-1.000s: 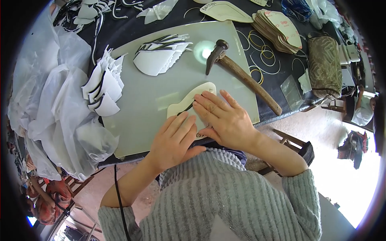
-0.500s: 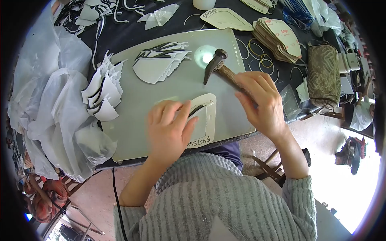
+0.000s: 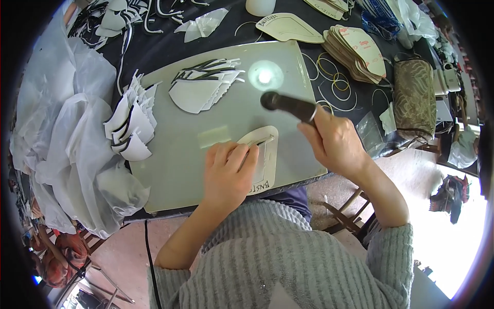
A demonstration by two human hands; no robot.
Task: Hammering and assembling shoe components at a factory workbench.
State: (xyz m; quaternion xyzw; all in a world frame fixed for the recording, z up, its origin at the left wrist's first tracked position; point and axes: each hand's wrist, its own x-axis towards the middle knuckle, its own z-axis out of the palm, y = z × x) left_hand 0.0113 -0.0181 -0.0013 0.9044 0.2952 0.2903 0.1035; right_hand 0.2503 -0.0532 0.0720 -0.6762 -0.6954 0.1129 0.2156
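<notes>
My left hand (image 3: pixel 226 172) presses flat on a cream, shoe-part-shaped template (image 3: pixel 263 157) lying on a grey-green cutting slab (image 3: pixel 185 144). My right hand (image 3: pixel 337 141) grips the handle of a hammer (image 3: pixel 288 105), raised above the slab with its dark head pointing toward the camera. The template's near edge shows under my left fingers; whatever lies beneath it is hidden.
A fan of white cut pieces with black edging (image 3: pixel 203 87) lies at the slab's far side, another bunch (image 3: pixel 128 126) at its left edge. Crumpled white plastic bags (image 3: pixel 56 134) fill the left. A stack of cream insoles (image 3: pixel 357 51), rubber bands (image 3: pixel 334 77) and a patterned pouch (image 3: pixel 417 98) sit right.
My right hand left the template, took the hammer off the slab and lifted it. My left hand stayed pressing on the template.
</notes>
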